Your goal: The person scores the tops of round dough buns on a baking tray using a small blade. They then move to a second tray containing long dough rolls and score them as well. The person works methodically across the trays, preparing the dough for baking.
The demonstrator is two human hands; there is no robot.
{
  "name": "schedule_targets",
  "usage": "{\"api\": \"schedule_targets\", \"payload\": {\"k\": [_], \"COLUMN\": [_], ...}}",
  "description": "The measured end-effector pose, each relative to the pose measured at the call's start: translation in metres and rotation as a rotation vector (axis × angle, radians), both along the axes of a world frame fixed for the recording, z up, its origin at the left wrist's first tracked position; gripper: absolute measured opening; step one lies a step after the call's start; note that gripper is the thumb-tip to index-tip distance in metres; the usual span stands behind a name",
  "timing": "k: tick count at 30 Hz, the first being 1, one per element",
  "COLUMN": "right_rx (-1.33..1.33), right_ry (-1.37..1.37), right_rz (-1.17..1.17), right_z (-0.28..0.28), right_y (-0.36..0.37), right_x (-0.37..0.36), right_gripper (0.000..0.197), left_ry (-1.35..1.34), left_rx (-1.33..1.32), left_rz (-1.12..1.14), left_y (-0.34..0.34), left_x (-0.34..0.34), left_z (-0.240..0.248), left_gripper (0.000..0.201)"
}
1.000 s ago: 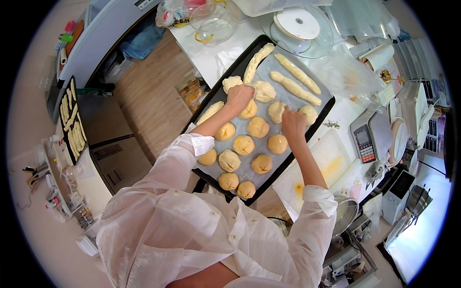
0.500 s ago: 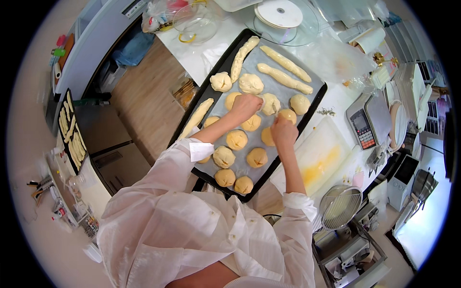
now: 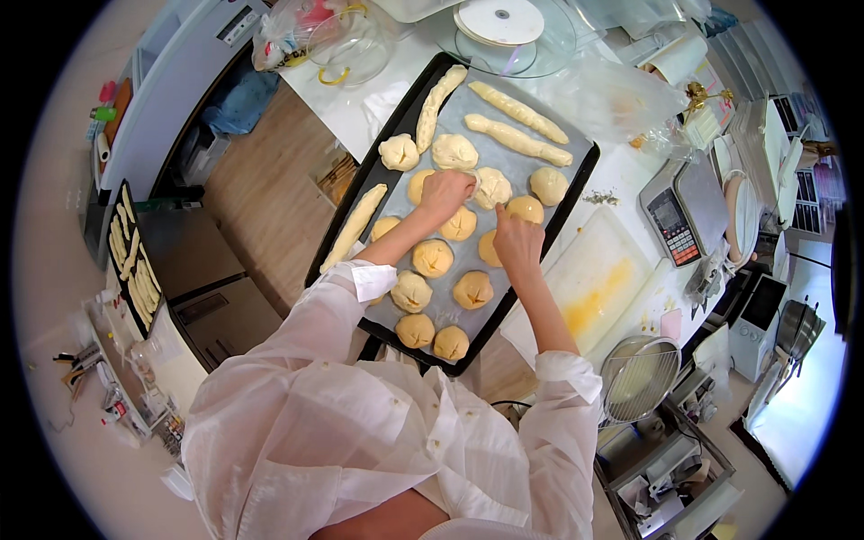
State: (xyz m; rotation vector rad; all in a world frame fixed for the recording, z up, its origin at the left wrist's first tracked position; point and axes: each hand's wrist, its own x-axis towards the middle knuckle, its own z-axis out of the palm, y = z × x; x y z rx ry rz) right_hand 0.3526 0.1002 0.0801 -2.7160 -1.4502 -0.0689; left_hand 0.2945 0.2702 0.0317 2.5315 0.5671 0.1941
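A black baking tray (image 3: 589,171) lined with pale paper holds several round dough balls and a few long dough strips. Both my hands are over its middle, at either side of one pale, creased dough ball (image 3: 492,189). On the ball's left edge, my left hand (image 3: 447,195) is closed, its fingertips pinching the dough. My right hand (image 3: 519,236) is curled, with thumb and index finger at the lower edge of the same ball. A smooth, shiny dough ball (image 3: 525,211) sits just beyond the right knuckles. Part of another ball (image 3: 489,247) shows under my right hand.
A cutting board (image 3: 598,283) with a yellow smear lies right of the tray, near a digital scale (image 3: 675,216) and a round wire rack (image 3: 639,378). A cake turntable (image 3: 499,22) and plastic bags stand at the back. Another tray of dough strips (image 3: 133,256) is far left.
The view has shifted slightly, so the tray sits a little further left. My right hand has moved off the shiny ball toward the creased one; my left hand stays at its edge.
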Motion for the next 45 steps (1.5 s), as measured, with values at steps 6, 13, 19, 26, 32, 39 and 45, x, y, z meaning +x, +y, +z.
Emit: {"api": "schedule_targets", "payload": {"k": [6, 13, 19, 26, 32, 39, 45], "right_rx": [-0.142, -0.093, -0.048, -0.049, -0.019, -0.049, -0.16], "right_ry": [-0.056, 0.211, 0.271, 0.306, 0.179, -0.003, -0.059], "right_rz": [0.038, -0.32, -0.443, -0.38, -0.285, -0.048, 0.081], "right_z": [-0.007, 0.042, 0.023, 0.018, 0.018, 0.011, 0.01], "right_y": [-0.019, -0.062, -0.053, -0.071, -0.092, -0.081, -0.095], "right_x": [0.022, 0.019, 0.018, -0.017, -0.014, 0.02, 0.048], "right_gripper": [0.031, 0.03, 0.012, 0.009, 0.018, 0.033, 0.029], "left_ry": [0.038, 0.07, -0.182, 0.021, 0.019, -0.062, -0.045], "left_rx": [0.028, 0.06, -0.055, -0.066, -0.064, -0.064, -0.028], "left_rz": [0.028, 0.073, 0.048, -0.14, -0.106, -0.095, -0.133], "left_y": [-0.003, -0.008, -0.021, -0.061, -0.069, -0.072, -0.069], "left_x": [0.001, -0.004, -0.007, 0.007, 0.015, 0.013, 0.017], "left_z": [-0.007, 0.001, 0.024, 0.014, -0.001, -0.004, -0.004], "left_gripper": [0.015, 0.017, 0.018, 0.016, 0.016, 0.015, 0.014]}}
